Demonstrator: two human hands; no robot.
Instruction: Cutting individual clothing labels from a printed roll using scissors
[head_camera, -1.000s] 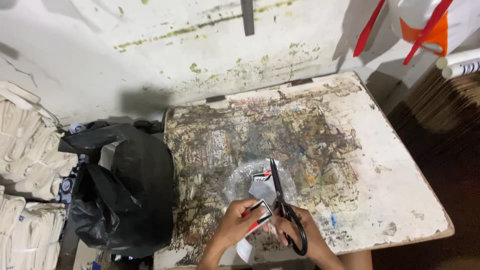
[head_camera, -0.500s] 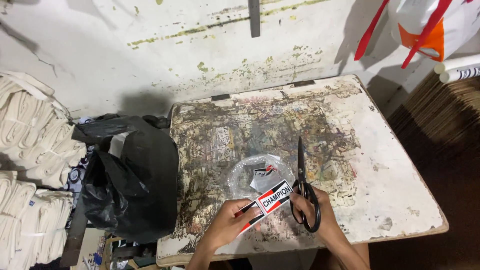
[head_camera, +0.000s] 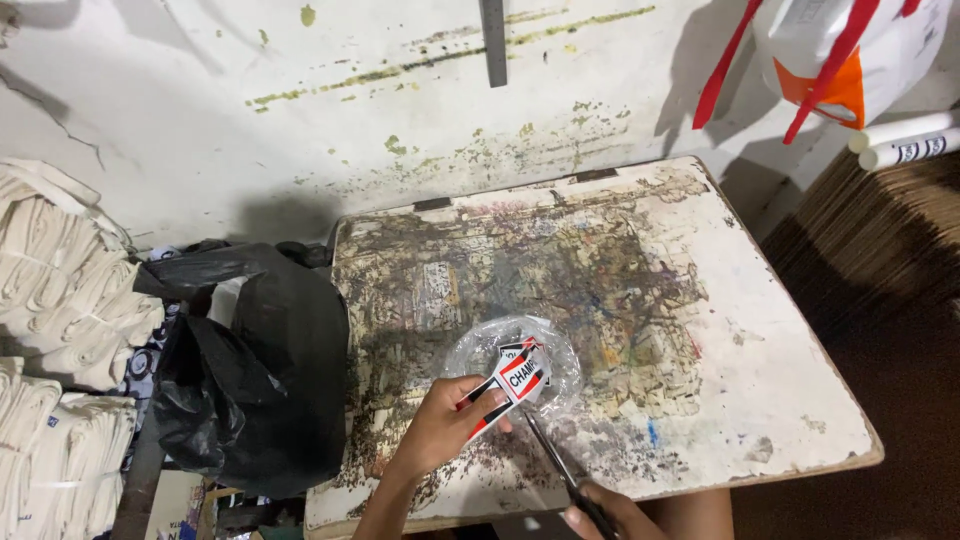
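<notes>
My left hand (head_camera: 440, 425) holds a small red, white and black printed label (head_camera: 514, 382) above the near edge of a stained, paint-smeared table (head_camera: 760, 330). My right hand (head_camera: 610, 515), low at the frame's bottom edge, grips black scissors (head_camera: 555, 460); their blades point up-left and reach the label's lower edge. Just behind the label, a clear plastic bag (head_camera: 470, 350) with more printed labels in it lies on the table.
A black plastic bag (head_camera: 250, 380) slumps left of the table. Bundles of folded cream cloth (head_camera: 50, 330) are stacked at far left. A white and orange bag with red handles (head_camera: 850, 60) hangs at top right, with white tubes (head_camera: 900, 140) beside it and stacked cardboard (head_camera: 880, 240) below them.
The scissors have swung from upright at the right of the label to slanting under it, blades at its lower edge. My right hand has dropped toward the frame's bottom.
</notes>
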